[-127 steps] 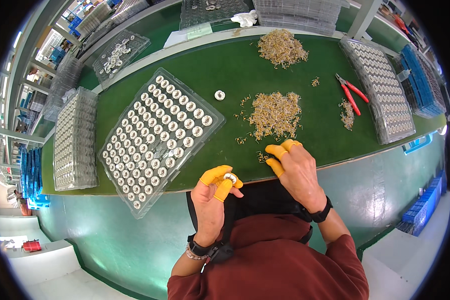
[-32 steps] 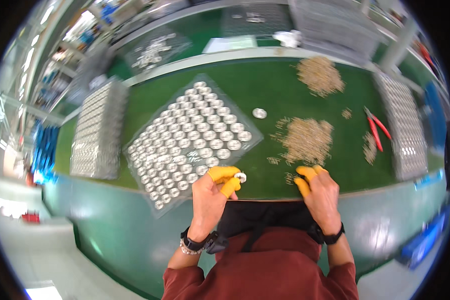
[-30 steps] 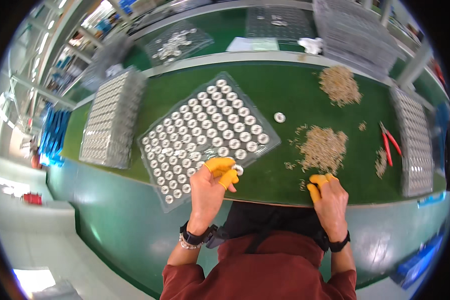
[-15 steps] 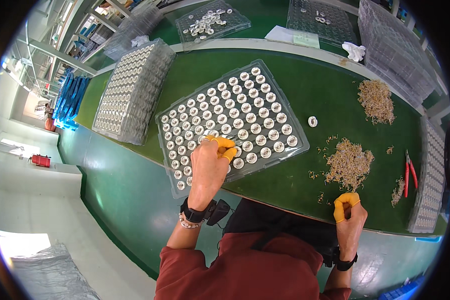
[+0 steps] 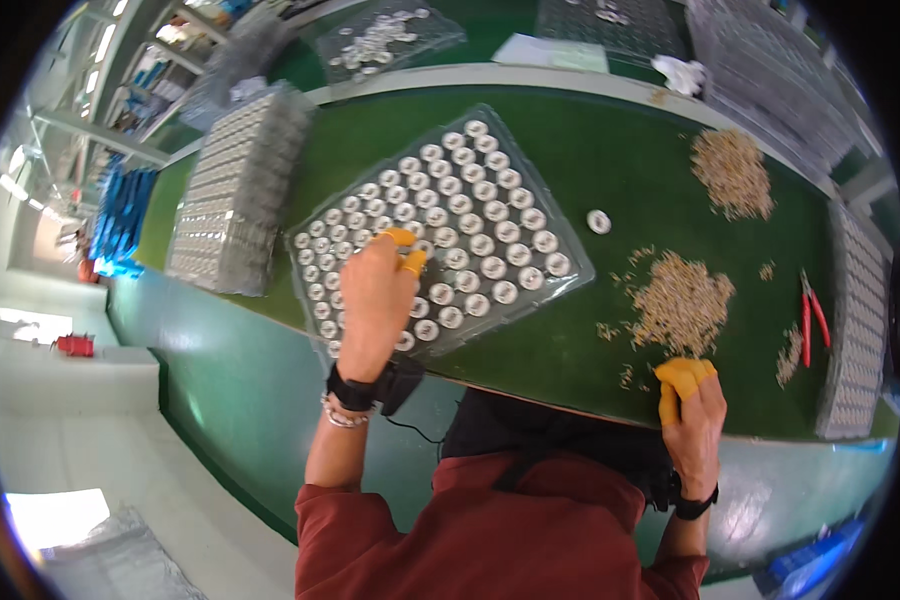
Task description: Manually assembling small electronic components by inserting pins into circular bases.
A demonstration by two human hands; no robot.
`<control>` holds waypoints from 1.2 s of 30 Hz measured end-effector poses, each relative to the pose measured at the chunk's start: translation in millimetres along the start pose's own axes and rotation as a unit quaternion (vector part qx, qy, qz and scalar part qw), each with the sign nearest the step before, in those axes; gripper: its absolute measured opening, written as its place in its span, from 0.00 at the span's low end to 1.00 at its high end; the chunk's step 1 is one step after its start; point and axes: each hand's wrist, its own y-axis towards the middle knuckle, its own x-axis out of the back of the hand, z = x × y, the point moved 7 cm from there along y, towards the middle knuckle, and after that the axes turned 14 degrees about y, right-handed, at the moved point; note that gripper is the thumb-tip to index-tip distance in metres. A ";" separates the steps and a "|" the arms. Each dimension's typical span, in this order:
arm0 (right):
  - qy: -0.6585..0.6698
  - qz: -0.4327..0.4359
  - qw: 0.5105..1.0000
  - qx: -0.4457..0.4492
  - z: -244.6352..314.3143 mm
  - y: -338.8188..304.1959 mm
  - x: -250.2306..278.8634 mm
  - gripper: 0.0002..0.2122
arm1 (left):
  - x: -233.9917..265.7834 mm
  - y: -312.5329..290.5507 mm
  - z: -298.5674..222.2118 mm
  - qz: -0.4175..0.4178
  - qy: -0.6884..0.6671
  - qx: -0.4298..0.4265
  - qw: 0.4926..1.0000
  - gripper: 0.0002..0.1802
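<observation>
A clear plastic tray lies slanted on the green table, filled with rows of round white parts with silvery centres. Over its middle is my left hand, yellow finger covers on its tips. Those fingers are bent in a pinch among the parts; what they grip is hidden. My right hand, also in yellow covers, rests at the near edge of a pile of small bent metal pieces. Its fingertips are pressed together, and whatever lies between them is too small to see.
One loose round white part lies right of the tray. Farther back is a second metal pile. Red-handled pliers lie at the right, beside a stack of filled trays. Another tray stack stands at the left.
My left hand has moved a little left and away from me across the tray. The right fingertips have drawn closer together by the pile. The whole view has shifted slightly.
</observation>
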 end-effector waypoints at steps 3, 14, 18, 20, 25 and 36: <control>0.013 -0.019 1.000 0.021 2.8 -0.2 3.0 0.14 | -9.9 9.3 13.7 -0.029 0.056 -0.031 0.997 0.12; -0.011 -0.096 0.995 -0.006 -9.6 -10.2 7.5 0.11 | 25.7 -11.7 2.1 -0.070 -0.112 0.067 0.989 0.10; -0.062 -0.076 0.995 0.007 -5.7 -0.2 -3.6 0.11 | 25.3 -44.4 -35.8 0.003 -0.333 0.123 0.935 0.11; -0.074 -0.053 0.996 -0.004 -7.4 1.1 -6.0 0.11 | 11.0 -59.7 -64.1 0.088 -0.434 0.057 0.895 0.11; 0.084 -0.064 0.990 -0.093 -18.6 -9.7 4.7 0.07 | -27.5 -90.8 -131.8 0.243 -0.573 -0.008 0.782 0.12; 0.459 -0.128 0.857 -0.195 -19.4 -24.7 -15.8 0.06 | -58.0 -129.2 -175.8 0.376 -0.646 0.000 0.664 0.11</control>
